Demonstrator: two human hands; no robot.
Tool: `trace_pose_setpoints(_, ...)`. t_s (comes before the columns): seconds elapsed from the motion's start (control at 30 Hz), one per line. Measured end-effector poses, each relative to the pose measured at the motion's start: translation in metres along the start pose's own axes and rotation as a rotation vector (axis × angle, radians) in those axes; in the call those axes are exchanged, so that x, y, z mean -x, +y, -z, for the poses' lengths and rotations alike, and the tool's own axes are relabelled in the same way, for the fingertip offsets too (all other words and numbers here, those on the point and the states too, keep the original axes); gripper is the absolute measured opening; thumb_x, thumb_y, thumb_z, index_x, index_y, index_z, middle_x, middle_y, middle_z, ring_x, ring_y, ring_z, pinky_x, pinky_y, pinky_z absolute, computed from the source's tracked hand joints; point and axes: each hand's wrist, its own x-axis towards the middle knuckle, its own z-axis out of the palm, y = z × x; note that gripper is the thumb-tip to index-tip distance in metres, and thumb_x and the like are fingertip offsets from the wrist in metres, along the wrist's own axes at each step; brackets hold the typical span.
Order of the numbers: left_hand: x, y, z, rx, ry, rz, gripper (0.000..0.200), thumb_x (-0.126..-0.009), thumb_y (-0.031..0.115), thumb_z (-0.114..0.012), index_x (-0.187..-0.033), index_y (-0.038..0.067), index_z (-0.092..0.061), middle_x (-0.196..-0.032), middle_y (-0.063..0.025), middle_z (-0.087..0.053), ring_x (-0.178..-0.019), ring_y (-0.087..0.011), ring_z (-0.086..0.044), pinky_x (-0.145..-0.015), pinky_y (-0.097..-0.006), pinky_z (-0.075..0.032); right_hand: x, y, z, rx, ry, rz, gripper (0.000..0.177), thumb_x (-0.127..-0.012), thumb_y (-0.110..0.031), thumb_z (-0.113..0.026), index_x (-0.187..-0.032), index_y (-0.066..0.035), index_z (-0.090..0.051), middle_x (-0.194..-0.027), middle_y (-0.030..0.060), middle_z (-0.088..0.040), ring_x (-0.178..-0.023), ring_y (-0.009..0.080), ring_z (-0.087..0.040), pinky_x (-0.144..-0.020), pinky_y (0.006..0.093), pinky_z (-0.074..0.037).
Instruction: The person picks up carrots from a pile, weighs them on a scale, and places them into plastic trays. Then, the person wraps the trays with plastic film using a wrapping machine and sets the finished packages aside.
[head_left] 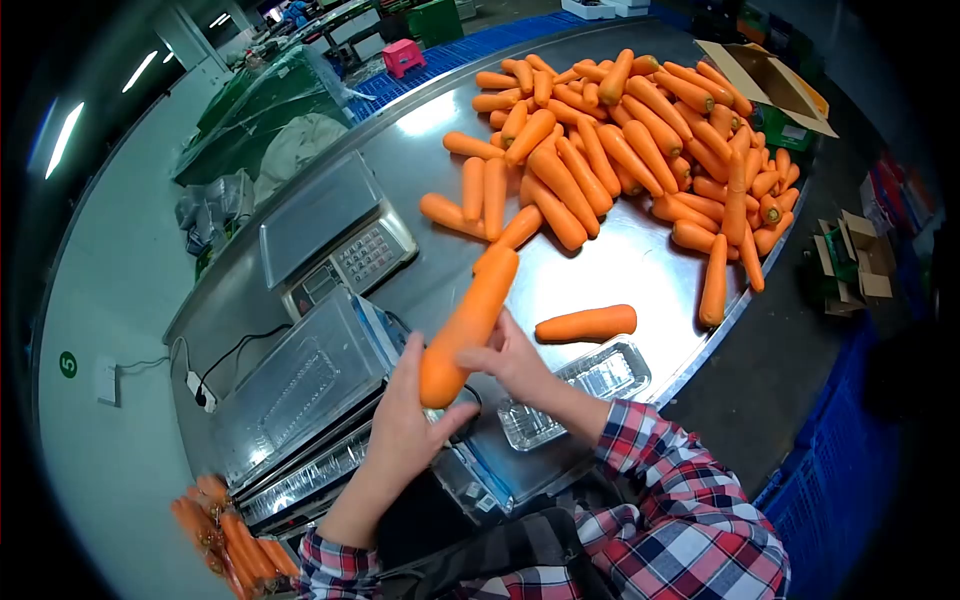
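Observation:
A large carrot point(472, 322) is held up in front of me, tilted, with its thick end towards me. My right hand point(512, 362) grips it from the right, thumb across its side. My left hand point(408, 418) cups the thick lower end, its thumb standing out to the right. Under my right forearm lies a clear plastic tray point(615, 370), partly hidden by the arm. A single carrot point(586, 323) rests on the metal table point(440, 285) just beyond that tray. Farther back is a big heap of carrots point(640, 140).
A weighing scale point(365, 255) stands at left. Nearer me is a flat-topped metal machine point(290, 400) with cables beside it. More carrots point(235, 545) lie at lower left. Cardboard boxes point(865, 260) and a blue crate point(825, 450) sit off the table's right edge.

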Motion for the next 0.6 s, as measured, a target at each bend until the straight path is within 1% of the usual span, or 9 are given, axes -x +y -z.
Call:
trace_pose_setpoints(0.07, -0.002, 0.003, -0.002, 0.223, -0.006, 0.162, 0.072, -0.072, 0.023, -0.075, -0.132, 0.001, -0.039, -0.127, -0.0194, -0.050, -0.112, -0.0303, -0.053, -0.093, -0.0347, -0.042, 0.010, -0.005, -0.013, -0.036, 0.112, 0.019, 0.053, -0.088, -0.027, -0.060, -0.126, 0.001, -0.036, -0.114, 0.0141, -0.053, -0.102, 0.0187, -0.057, -0.086, 0.0294, -0.048)
trace_pose_setpoints(0.17, -0.004, -0.009, -0.004, 0.391, 0.035, 0.155, 0.062, -0.072, 0.016, -0.073, -0.125, 0.000, -0.045, -0.118, -0.0162, -0.054, -0.105, -0.0238, -0.056, -0.089, -0.0321, -0.044, 0.003, -0.012, 0.029, 0.128, -0.041, -0.185, 0.034, -0.091, -0.025, -0.054, -0.111, 0.002, -0.050, -0.100, 0.0093, -0.060, -0.087, 0.0143, -0.059, -0.075, 0.0273, -0.050)
trace_pose_setpoints(0.2, 0.000, -0.017, 0.012, 0.414, 0.061, 0.173, 0.057, -0.072, 0.012, -0.072, -0.122, 0.000, -0.048, -0.114, -0.0137, -0.055, -0.103, -0.0200, -0.055, -0.089, -0.0313, -0.043, -0.002, -0.009, 0.035, 0.351, -0.171, -0.111, 0.027, -0.095, -0.023, -0.046, -0.101, 0.001, -0.055, -0.091, 0.0072, -0.061, -0.088, 0.0143, -0.062, -0.074, 0.0266, -0.050)
trace_pose_setpoints(0.3, 0.011, -0.043, 0.025, 0.471, 0.173, 0.178, 0.058, -0.071, 0.010, -0.072, -0.122, 0.000, -0.047, -0.112, -0.0114, -0.053, -0.101, -0.0200, -0.055, -0.088, -0.0299, -0.043, -0.012, -0.013, 0.047, 0.542, 0.124, -0.099, 0.028, -0.094, -0.025, -0.048, -0.106, 0.000, -0.053, -0.094, 0.0075, -0.061, -0.086, 0.0120, -0.061, -0.072, 0.0265, -0.051)
trace_pose_setpoints(0.33, 0.008, -0.048, 0.018, 0.417, 0.172, 0.145, 0.059, -0.071, 0.011, -0.072, -0.123, 0.000, -0.046, -0.112, -0.0116, -0.053, -0.100, -0.0201, -0.055, -0.087, -0.0300, -0.044, -0.010, -0.022, 0.038, 0.607, 0.164, 0.018, 0.030, -0.088, -0.022, -0.060, -0.110, -0.003, -0.052, -0.098, 0.0073, -0.060, -0.089, 0.0158, -0.060, -0.078, 0.0311, -0.049)
trace_pose_setpoints(0.4, 0.001, -0.048, 0.024, 0.254, 0.185, 0.127, 0.061, -0.071, 0.011, -0.073, -0.125, 0.000, -0.044, -0.111, -0.0119, -0.053, -0.099, -0.0203, -0.055, -0.087, -0.0301, -0.044, -0.017, -0.048, 0.010, 0.971, -0.038, 0.565, 0.040, -0.080, -0.020, -0.068, -0.112, -0.005, -0.051, -0.101, 0.0079, -0.058, -0.093, 0.0203, -0.057, -0.082, 0.0346, -0.047)
trace_pose_setpoints(0.43, 0.000, -0.031, 0.026, 0.347, 0.146, 0.193, 0.065, -0.072, 0.014, -0.074, -0.127, 0.000, -0.042, -0.109, -0.0136, -0.052, -0.098, -0.0214, -0.055, -0.086, -0.0311, -0.045, -0.022, -0.053, -0.008, 1.097, -0.163, 0.846, 0.046, -0.076, -0.019, -0.072, -0.114, -0.006, -0.050, -0.103, 0.0082, -0.058, -0.095, 0.0226, -0.056, -0.085, 0.0364, -0.045)
trace_pose_setpoints(0.53, 0.008, -0.022, 0.032, 0.295, 0.115, 0.138, 0.067, -0.072, 0.016, -0.074, -0.128, -0.001, -0.040, -0.108, -0.0148, -0.053, -0.098, -0.0224, -0.055, -0.085, -0.0319, -0.046, -0.022, -0.054, -0.025, 1.180, -0.395, 0.790, 0.050, -0.068, -0.017, -0.075, -0.113, -0.008, -0.053, -0.105, 0.0087, -0.056, -0.099, 0.0273, -0.052, -0.087, 0.0396, -0.042)
trace_pose_setpoints(0.6, 0.014, -0.016, 0.033, 0.283, 0.080, 0.118, 0.068, -0.072, 0.017, -0.075, -0.128, -0.002, -0.040, -0.108, -0.0151, -0.053, -0.098, -0.0224, -0.056, -0.084, -0.0320, -0.046, -0.023, -0.051, -0.023, 1.136, -0.508, 0.746, 0.046, -0.069, -0.016, -0.074, -0.110, -0.008, -0.055, -0.105, 0.0085, -0.056, -0.099, 0.0267, -0.052, -0.085, 0.0395, -0.042)
